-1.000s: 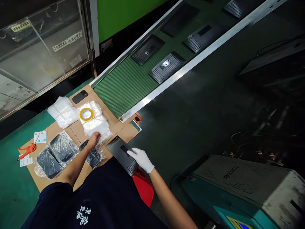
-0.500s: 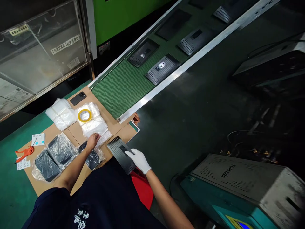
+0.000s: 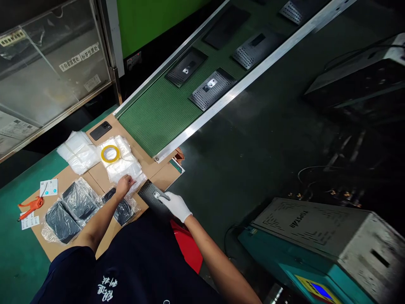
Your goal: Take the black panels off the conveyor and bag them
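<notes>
In a white glove, my right hand (image 3: 177,207) grips a black perforated panel (image 3: 148,192) by its edge, close to my body. The panel is tilted, and its near part is hard to make out against my dark shirt. My bare left hand (image 3: 124,185) pinches the edge of a clear plastic bag (image 3: 136,182) at the near end of a bag stack (image 3: 122,169). The far corner of the panel is close to this bag. Beside my left forearm lie black panels in clear bags (image 3: 80,200), and another bagged panel (image 3: 122,211) is partly hidden behind the forearm.
A yellow tape roll (image 3: 110,153) rests on the bag stack. Beyond are a second bag stack (image 3: 79,152) and a phone (image 3: 100,131). Orange snips (image 3: 33,204) lie at left. A green conveyor (image 3: 152,118) carries several black panels. A machine (image 3: 310,236) stands at right.
My right hand has brought the panel slightly left and tilted it, nearer the plastic bag. The left hand keeps its pinch. The view has shifted a little.
</notes>
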Available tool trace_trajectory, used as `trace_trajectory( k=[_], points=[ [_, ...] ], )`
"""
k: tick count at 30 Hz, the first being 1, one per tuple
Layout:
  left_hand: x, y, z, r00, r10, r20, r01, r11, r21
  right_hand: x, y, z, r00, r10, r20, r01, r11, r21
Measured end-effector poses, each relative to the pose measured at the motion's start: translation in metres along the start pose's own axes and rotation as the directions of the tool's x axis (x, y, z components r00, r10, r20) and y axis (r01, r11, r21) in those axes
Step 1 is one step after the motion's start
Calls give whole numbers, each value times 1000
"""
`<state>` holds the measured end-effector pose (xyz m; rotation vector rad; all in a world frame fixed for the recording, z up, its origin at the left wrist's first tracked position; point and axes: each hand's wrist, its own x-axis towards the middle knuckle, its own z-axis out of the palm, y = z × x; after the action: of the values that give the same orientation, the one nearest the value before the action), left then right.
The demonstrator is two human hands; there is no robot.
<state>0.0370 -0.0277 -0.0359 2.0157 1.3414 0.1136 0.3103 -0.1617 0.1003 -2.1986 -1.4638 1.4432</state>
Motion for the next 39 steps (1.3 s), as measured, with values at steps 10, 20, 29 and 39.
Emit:
trace_trajectory(
  k=[10, 20, 29, 39],
  points=[
    [20, -2, -2, 984, 51, 173, -41, 997, -58, 45, -20, 12, 977, -70, 199, 115, 968, -225],
    [20, 0, -8, 994, -50, 97, 53, 998, -28, 89, -27, 13, 972, -59, 228, 111, 968, -225],
    [-8, 11, -12, 996, -88, -10, 88, 992, 86, 91, -25, 10, 974, -70, 215, 111, 977, -184],
    [-29, -1, -15, 995, -94, -21, 96, 984, 152, 95, -16, 14, 999, -24, 35, 26, 998, -50]
  ],
)
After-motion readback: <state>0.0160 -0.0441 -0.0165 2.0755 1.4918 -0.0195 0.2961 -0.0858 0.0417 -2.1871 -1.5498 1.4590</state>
